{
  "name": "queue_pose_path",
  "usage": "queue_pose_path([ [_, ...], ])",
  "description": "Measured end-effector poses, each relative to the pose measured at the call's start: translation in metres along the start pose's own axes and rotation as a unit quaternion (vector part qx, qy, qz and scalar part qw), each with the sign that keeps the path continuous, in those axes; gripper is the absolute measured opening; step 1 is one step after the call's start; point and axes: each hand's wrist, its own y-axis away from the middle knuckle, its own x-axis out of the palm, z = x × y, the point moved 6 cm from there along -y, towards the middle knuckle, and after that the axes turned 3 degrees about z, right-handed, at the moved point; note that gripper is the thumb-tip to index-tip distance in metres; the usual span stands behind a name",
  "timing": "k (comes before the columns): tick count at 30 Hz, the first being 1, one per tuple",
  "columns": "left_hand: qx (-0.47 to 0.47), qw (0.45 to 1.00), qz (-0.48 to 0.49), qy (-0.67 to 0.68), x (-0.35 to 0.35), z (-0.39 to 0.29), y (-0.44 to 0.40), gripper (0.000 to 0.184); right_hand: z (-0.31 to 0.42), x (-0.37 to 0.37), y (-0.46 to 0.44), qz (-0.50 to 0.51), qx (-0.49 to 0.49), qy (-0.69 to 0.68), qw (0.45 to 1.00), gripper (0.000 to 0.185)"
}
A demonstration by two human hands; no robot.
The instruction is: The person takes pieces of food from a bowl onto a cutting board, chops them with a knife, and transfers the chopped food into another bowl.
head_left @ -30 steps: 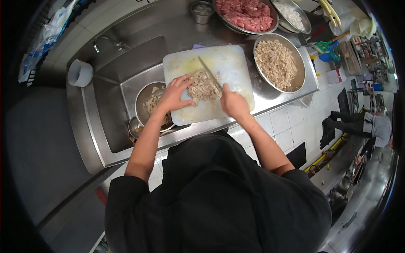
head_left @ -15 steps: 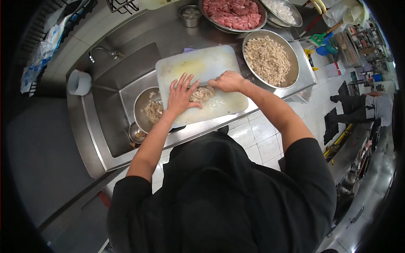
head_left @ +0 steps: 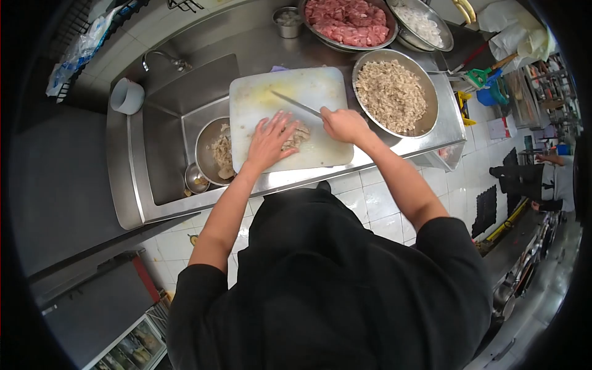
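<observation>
A white cutting board (head_left: 327,151) lies across the counter and the sink's edge. On it sits a small heap of pale chopped meat (head_left: 298,137). My left hand (head_left: 269,140) rests on the left side of the heap, fingers spread. In my right hand (head_left: 345,126) is the handle of a knife (head_left: 293,102); its blade points up and left over the board, apart from the meat. Just left of the board, a metal bowl (head_left: 203,148) in the sink holds more pale pieces, partly hidden by the board. At the right stands a large bowl (head_left: 433,102) full of chopped pale meat.
Behind the board are a bowl of raw red meat (head_left: 350,23), a colander of white pieces (head_left: 422,28) and a small metal container (head_left: 288,24). A faucet (head_left: 179,63) and a white tub (head_left: 127,97) stand by the sink (head_left: 163,135). Another person (head_left: 530,182) is at far right.
My right hand has lifted the knife off the meat and swung its blade up and left. My left hand stays on the heap. The whole view has shifted slightly.
</observation>
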Motion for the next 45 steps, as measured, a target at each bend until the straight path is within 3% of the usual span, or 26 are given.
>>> queue_pose_path([
  [2,0.095,0.991,0.091,0.032,0.008,-0.01,-0.014,0.07,0.008,-0.003,0.025,-0.017,0.053,-0.034,0.998,0.018],
  [6,0.135,0.974,0.135,0.118,0.025,-0.008,-0.031,0.06,0.02,0.022,0.064,-0.064,0.172,-0.115,0.976,0.015],
  [8,0.098,0.967,0.191,0.14,0.033,-0.005,-0.041,0.058,0.023,0.036,0.073,-0.071,0.23,-0.156,0.958,0.018],
  [13,0.103,0.953,0.179,0.222,0.013,0.001,-0.058,0.048,0.047,0.032,0.073,0.001,0.354,-0.19,0.916,0.024],
  [17,0.186,0.899,0.175,0.356,0.026,0.016,-0.07,0.038,0.077,0.029,0.059,0.008,0.372,-0.205,0.905,0.025],
  [21,0.268,0.88,0.191,0.343,0.04,0.011,-0.069,0.031,0.109,0.029,0.051,0.051,0.399,-0.204,0.893,0.025],
  [22,0.27,0.883,0.179,0.34,0.039,0.011,-0.067,0.029,0.112,0.039,0.046,0.053,0.406,-0.201,0.89,0.025],
  [24,0.271,0.884,0.163,0.344,0.037,0.012,-0.07,0.027,0.107,0.064,0.036,-0.039,0.417,-0.233,0.878,0.026],
  [27,0.257,0.886,0.203,0.327,0.038,0.012,-0.065,0.027,0.076,0.074,0.003,-0.088,0.402,-0.21,0.887,0.027],
  [31,0.239,0.877,0.156,0.387,0.037,0.018,-0.065,0.028,0.087,0.056,0.021,-0.062,0.381,-0.221,0.896,0.029],
  [34,0.243,0.876,0.129,0.396,0.041,0.02,-0.067,0.029,0.11,0.089,0.023,-0.105,0.402,-0.219,0.883,0.03],
  [39,0.229,0.874,0.18,0.389,0.041,0.02,-0.061,0.029,0.086,0.064,0.01,-0.114,0.38,-0.254,0.882,0.028],
  [42,0.222,0.882,0.142,0.391,0.042,0.024,-0.064,0.029,0.109,0.094,0.027,-0.145,0.375,-0.223,0.888,0.028],
  [45,0.214,0.875,0.173,0.398,0.039,0.022,-0.058,0.03,0.078,0.108,0.009,-0.171,0.388,-0.271,0.864,0.028],
])
